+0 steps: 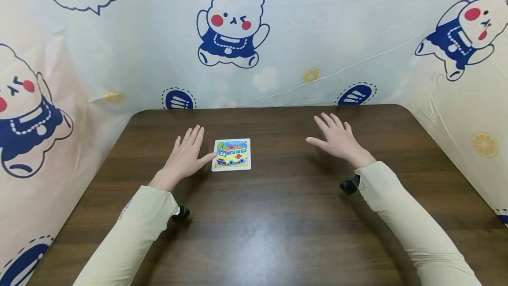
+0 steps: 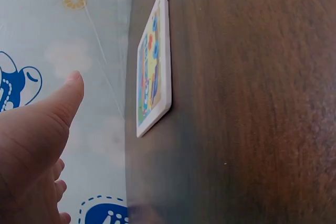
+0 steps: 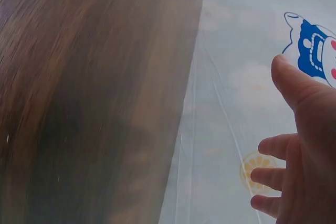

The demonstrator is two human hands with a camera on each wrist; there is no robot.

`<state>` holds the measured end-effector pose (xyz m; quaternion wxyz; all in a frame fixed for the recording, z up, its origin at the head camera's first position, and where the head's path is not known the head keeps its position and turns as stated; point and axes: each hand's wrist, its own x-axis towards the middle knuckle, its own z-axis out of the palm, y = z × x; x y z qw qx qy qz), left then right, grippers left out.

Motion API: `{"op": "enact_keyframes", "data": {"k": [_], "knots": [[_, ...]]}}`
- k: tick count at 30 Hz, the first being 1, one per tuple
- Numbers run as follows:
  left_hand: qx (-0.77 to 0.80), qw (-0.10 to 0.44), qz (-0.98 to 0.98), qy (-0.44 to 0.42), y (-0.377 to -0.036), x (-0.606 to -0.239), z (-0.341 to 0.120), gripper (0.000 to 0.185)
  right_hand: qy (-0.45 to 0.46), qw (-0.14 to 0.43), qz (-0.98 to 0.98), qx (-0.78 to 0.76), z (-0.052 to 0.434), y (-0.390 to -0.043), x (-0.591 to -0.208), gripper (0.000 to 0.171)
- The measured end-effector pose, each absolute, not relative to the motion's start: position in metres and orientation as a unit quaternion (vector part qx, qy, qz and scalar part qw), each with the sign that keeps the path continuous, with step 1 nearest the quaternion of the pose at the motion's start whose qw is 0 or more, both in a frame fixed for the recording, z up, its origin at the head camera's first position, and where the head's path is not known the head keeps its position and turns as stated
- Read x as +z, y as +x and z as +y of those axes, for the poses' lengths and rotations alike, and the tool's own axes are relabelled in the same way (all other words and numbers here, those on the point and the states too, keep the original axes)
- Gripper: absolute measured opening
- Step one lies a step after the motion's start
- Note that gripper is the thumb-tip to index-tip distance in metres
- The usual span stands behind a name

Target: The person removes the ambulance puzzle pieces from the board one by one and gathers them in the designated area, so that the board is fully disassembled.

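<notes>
Where the dark wooden table [image 1: 278,224] spreads before the person, one small square puzzle board [image 1: 232,154] lies flat, left of centre and towards the far half. Item: white-framed, picture side up, showing a yellow cartoon vehicle with a red cross on a blue ground. In the left wrist view the same board is seen edge-on, lying on the wood.

Left hand [image 1: 186,158]: palm down, fingers straight and loosely spread, just left of the board; the thumb tip reaches the board's left edge, though true contact cannot be told. It holds nothing.

Right hand [image 1: 338,138]: palm down, fingers spread and relaxed, over bare wood well to the right of the board, apart from it. It holds nothing. The right wrist view shows thumb and curled-in fingertips against the backdrop, with only a corner of the board at the top edge.

Both arms: pale cream sleeves [image 1: 131,233], a small black wrist-worn device [image 1: 180,213] under each.

Surround: a printed sheet [image 1: 301,34] on the far, left and right sides, with cartoon bears in blue dresses, lemon slices and speech bubbles.
</notes>
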<state>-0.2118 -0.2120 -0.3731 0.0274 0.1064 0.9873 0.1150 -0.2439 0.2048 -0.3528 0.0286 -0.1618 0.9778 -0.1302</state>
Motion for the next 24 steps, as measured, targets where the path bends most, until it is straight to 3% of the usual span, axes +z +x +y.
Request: {"op": "enact_keyframes", "data": {"k": [24], "knots": [[0.116,0.078,0.979,0.15,-0.214,-0.395,-0.208,0.083,-0.212,0.044,0.958,-0.186,0.171,-0.243,-0.361,0.076]]}}
